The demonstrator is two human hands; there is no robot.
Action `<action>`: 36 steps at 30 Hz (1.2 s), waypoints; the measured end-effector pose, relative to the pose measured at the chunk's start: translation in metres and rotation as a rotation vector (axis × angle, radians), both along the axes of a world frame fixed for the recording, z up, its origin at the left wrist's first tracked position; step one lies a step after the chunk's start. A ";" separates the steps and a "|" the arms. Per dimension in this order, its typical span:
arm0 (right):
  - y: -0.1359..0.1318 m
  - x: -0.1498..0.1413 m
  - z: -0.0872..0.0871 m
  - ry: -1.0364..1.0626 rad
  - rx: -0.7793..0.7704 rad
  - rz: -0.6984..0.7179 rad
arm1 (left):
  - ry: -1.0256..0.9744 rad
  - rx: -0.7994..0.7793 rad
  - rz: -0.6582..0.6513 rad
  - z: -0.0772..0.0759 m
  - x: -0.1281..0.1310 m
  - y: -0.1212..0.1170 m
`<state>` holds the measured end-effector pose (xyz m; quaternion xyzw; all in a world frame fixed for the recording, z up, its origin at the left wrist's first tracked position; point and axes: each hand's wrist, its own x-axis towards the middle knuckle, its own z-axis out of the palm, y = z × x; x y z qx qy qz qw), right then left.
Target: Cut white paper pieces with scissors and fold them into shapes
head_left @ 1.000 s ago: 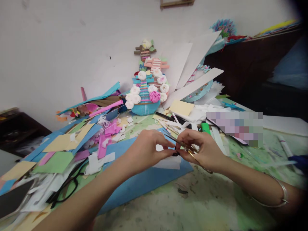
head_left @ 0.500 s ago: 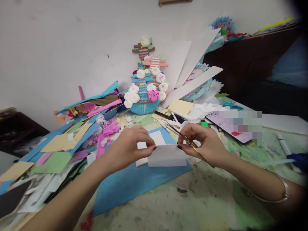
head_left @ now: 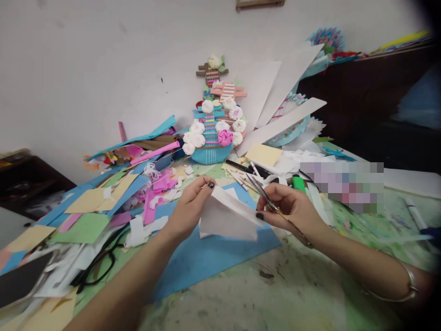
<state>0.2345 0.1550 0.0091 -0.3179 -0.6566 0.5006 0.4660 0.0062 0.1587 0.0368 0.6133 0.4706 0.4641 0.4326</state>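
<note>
A stained green table (head_left: 292,289) with a blue sheet (head_left: 213,271), pink scraps (head_left: 149,207) and a white marker (head_left: 416,216) on top.

There is one pair of scissors (head_left: 269,201), at least two white sheets (head_left: 229,219), and one large blue sheet (head_left: 217,266). Beyond those come one desk (head_left: 213,310), one silver bangle (head_left: 412,279), one pair of black-framed glasses (head_left: 113,262), one dark-screened device (head_left: 24,281), one bright green object (head_left: 298,183), at least three lute-shaped ornaments (head_left: 211,155), at least eight white flowers (head_left: 207,106) and one bright pink flower (head_left: 225,137). Loose paper scraps (head_left: 149,208) overlap too much to count.
</note>
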 end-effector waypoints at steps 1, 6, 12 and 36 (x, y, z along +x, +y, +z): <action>0.000 0.000 -0.001 0.000 -0.014 0.004 | -0.060 -0.051 -0.026 -0.003 0.004 0.002; 0.001 -0.001 0.001 -0.005 -0.053 -0.015 | -0.069 -0.021 -0.015 -0.008 0.006 0.007; 0.000 -0.002 0.004 0.000 -0.091 -0.012 | -0.069 -0.051 0.075 -0.015 0.000 0.010; 0.000 0.000 0.001 0.035 -0.163 0.148 | -0.416 -0.467 -0.266 -0.020 0.016 -0.007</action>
